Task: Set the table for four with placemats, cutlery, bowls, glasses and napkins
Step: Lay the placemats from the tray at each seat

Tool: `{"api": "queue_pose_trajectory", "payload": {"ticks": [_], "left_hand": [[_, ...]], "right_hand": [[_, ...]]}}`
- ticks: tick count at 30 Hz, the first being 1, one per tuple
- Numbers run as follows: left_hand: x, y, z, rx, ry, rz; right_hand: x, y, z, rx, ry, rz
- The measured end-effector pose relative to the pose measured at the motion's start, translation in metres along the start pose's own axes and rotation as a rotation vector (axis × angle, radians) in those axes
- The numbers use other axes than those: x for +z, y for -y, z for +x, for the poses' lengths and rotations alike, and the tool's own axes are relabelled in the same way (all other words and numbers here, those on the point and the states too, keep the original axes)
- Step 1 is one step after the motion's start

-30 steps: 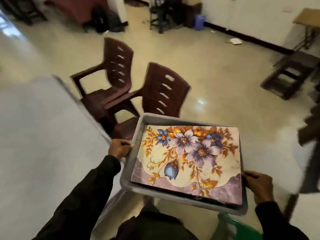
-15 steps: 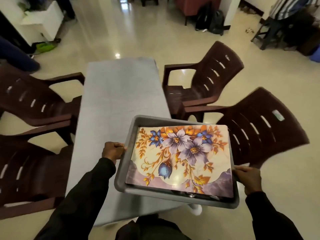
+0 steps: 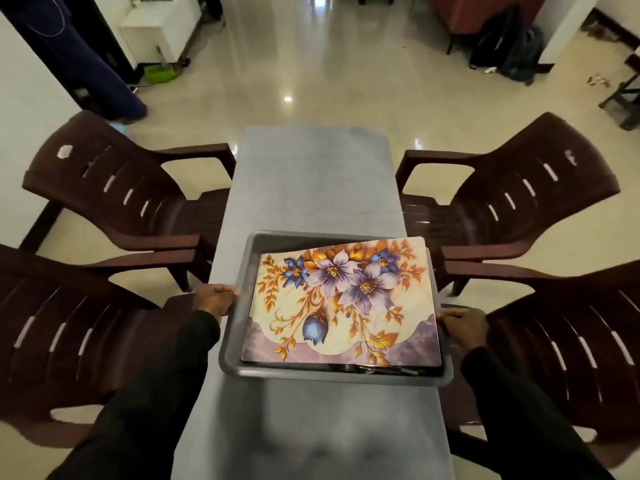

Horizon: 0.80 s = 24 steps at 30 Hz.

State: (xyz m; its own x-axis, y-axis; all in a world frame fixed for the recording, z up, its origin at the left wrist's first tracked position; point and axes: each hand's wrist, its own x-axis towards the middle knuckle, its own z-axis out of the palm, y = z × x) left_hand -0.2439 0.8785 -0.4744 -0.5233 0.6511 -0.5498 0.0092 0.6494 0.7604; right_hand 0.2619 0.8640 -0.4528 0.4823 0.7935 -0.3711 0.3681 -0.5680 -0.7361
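Observation:
I hold a grey tray (image 3: 231,355) over the near half of a long grey table (image 3: 313,188). A floral placemat (image 3: 343,303) with purple and blue flowers lies on top of the tray and hides what is under it; a dark strip shows below its near edge. My left hand (image 3: 215,299) grips the tray's left rim. My right hand (image 3: 464,325) grips the right rim.
Dark brown plastic chairs flank the table: two on the left (image 3: 114,188) (image 3: 69,341) and two on the right (image 3: 512,199) (image 3: 571,348). Beyond the table lies shiny tiled floor, with bags (image 3: 512,53) at the far right and a white cabinet (image 3: 162,26) at the far left.
The view has swung round from the floor and chairs to face the table lengthwise. The tray, held in both hands, now hangs centred over the table's near half.

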Motion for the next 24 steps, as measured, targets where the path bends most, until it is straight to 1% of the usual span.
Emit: {"api": "queue_pose_trajectory", "payload": {"ticks": [3, 5, 7, 12, 15, 19, 24], "left_hand": [[-0.002, -0.015, 0.040, -0.007, -0.024, 0.014], [-0.001, -0.026, 0.066, -0.014, -0.038, 0.011], [0.002, -0.039, 0.082, -0.013, -0.043, 0.015], [0.009, -0.061, 0.119, -0.045, -0.061, 0.035], [0.014, -0.065, 0.143, -0.068, -0.053, 0.017], [0.020, -0.066, 0.155, -0.068, -0.076, 0.005], [0.024, -0.067, 0.155, -0.052, -0.079, -0.019]], "right_hand": [[0.026, 0.035, 0.021, -0.032, 0.042, -0.019], [0.044, 0.051, 0.043, -0.027, 0.032, -0.014], [0.061, 0.060, 0.065, -0.022, 0.024, -0.040], [0.099, 0.069, 0.118, 0.016, 0.044, -0.007], [0.112, 0.091, 0.127, 0.013, 0.042, 0.014], [0.121, 0.106, 0.141, 0.004, 0.037, 0.002], [0.128, 0.104, 0.155, -0.001, 0.025, -0.030]]}}
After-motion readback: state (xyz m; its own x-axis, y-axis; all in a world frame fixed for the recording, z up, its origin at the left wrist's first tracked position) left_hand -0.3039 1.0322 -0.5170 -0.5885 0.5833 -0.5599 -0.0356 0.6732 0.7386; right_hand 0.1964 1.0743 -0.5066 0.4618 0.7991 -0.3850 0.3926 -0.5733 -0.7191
